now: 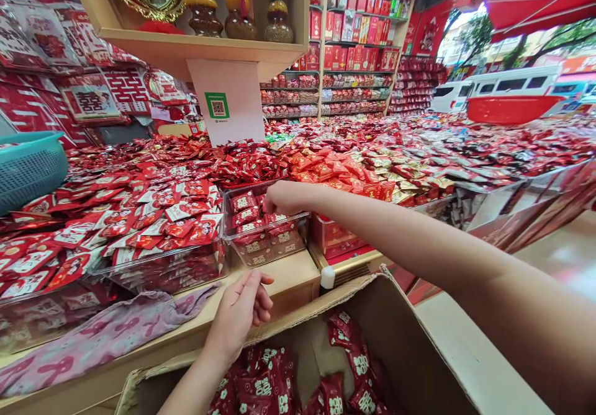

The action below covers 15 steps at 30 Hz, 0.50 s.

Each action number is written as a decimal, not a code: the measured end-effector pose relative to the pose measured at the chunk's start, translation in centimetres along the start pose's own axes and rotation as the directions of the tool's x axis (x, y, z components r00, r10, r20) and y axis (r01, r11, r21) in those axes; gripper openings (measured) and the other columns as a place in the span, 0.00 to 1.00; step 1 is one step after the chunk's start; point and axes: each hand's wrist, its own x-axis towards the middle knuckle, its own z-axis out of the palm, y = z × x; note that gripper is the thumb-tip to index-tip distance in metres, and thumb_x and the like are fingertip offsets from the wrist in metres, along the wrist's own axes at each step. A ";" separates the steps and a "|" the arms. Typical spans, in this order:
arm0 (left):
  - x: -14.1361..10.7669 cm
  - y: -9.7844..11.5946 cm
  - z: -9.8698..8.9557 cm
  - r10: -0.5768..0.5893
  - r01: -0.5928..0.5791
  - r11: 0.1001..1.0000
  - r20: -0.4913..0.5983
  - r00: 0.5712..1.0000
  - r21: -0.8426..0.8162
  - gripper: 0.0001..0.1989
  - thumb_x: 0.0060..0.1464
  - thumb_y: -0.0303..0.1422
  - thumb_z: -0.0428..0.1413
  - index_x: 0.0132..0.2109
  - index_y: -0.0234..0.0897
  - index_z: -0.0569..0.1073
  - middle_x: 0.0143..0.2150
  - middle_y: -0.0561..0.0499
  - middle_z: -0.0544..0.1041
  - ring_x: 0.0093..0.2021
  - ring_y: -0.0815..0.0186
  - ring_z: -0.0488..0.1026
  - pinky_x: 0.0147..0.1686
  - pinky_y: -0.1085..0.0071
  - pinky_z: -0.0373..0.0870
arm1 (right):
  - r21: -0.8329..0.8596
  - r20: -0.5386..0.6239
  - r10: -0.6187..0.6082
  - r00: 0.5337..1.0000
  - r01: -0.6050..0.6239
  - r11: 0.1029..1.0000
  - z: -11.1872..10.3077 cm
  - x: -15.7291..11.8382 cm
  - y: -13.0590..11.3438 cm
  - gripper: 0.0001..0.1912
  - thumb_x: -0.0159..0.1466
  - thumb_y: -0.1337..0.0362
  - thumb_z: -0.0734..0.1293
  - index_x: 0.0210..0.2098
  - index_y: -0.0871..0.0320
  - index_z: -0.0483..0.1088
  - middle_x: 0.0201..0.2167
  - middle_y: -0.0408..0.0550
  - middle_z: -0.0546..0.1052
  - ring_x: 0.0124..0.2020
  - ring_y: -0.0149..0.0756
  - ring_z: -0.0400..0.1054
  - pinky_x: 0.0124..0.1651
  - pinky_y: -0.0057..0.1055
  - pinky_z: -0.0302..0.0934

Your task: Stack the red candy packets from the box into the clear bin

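My right hand [285,198] reaches over a clear plastic bin [227,216], its fingers curled down at the small red packets [245,216] printed with a pale double-happiness sign. Its fingertips are hidden among the packets, so what they grip does not show. Lower down, my left hand [237,309] hovers above the rim of an open cardboard box [395,334], fingers loosely bent and apart, with nothing in them. Inside that box lie several dark red packets [263,384] with the same sign and white flowers.
Heaps of red packets [158,210] fill neighbouring clear bins. A pink patterned cloth [107,334] lies along the counter's front edge. A teal basket [32,167] stands at the left, a red basket [512,110] at the far right. A wooden shelf [200,38] overhangs the back.
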 end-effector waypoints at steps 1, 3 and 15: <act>0.0 0.0 0.0 0.004 -0.004 1.000 0.003 1.000 0.002 0.17 0.49 0.45 0.48 0.31 0.35 0.69 0.16 0.58 0.68 0.14 0.76 0.64 0.13 0.83 0.55 | -0.071 0.097 0.031 0.995 -0.024 0.997 0.4 0.9 0.4 0.13 0.49 0.75 0.63 0.35 0.66 0.73 0.33 0.52 0.75 0.36 0.36 0.67 0.38 0.26 0.56; 0.1 -0.1 0.0 0.008 -0.008 1.000 0.007 1.000 0.006 0.17 0.50 0.45 0.48 0.32 0.35 0.69 0.16 0.58 0.68 0.14 0.76 0.65 0.13 0.83 0.55 | -0.205 0.258 0.070 0.964 -0.016 0.979 1.0 2.1 0.9 0.11 0.46 0.75 0.66 0.31 0.68 0.74 0.31 0.54 0.76 0.35 0.39 0.67 0.38 0.28 0.57; 0.1 -0.2 -0.2 -0.013 0.013 1.000 0.006 1.000 0.027 0.17 0.50 0.45 0.47 0.32 0.35 0.69 0.17 0.58 0.68 0.15 0.75 0.65 0.13 0.82 0.55 | -0.241 0.444 0.009 0.896 0.109 0.964 2.1 4.0 1.6 0.12 0.45 0.70 0.68 0.30 0.71 0.73 0.29 0.53 0.75 0.36 0.38 0.67 0.38 0.29 0.60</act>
